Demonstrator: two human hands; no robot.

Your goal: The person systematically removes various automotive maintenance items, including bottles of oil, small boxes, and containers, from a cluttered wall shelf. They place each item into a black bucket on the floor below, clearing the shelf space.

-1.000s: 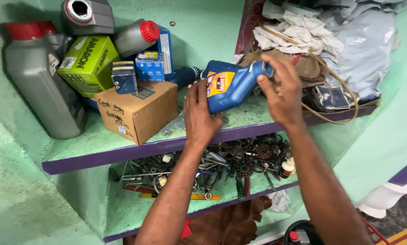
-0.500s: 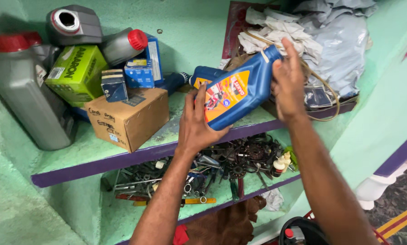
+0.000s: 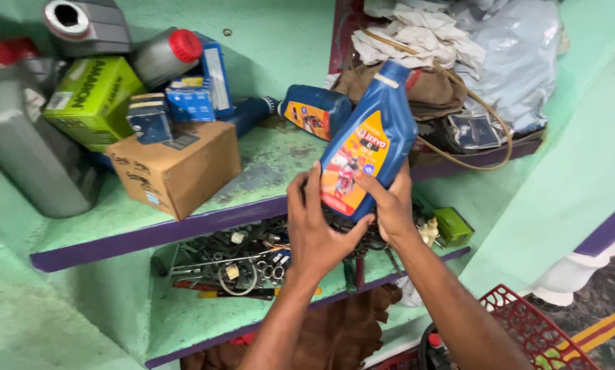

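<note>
**In front of the green shelves: both hands on the blue bottle**

In front of the upper shelf (image 3: 184, 226) you held the blue oil bottle (image 3: 370, 147) with both hands, clear of the shelf and tilted, its neck pointing up and away from you. Your left hand (image 3: 317, 229) cupped the bottom corner, fingers wrapped onto the label side; your right hand (image 3: 389, 205) closed around the lower edge from the other side. Both grips were narrow and full of bottle.

The risk sat in where you gripped. All the hold was at the base, so the taller part leaned unsupported; a slick plastic skin could have let it pivot or slide out. Below lay the lower shelf's pile of metal parts (image 3: 252, 260), and a drop there could have dented or split the bottle. I could not tell whether the cap was tight, so tipping further might have leaked. A second blue bottle (image 3: 317, 109) lay on its side just behind, near enough to be knocked.
</note>
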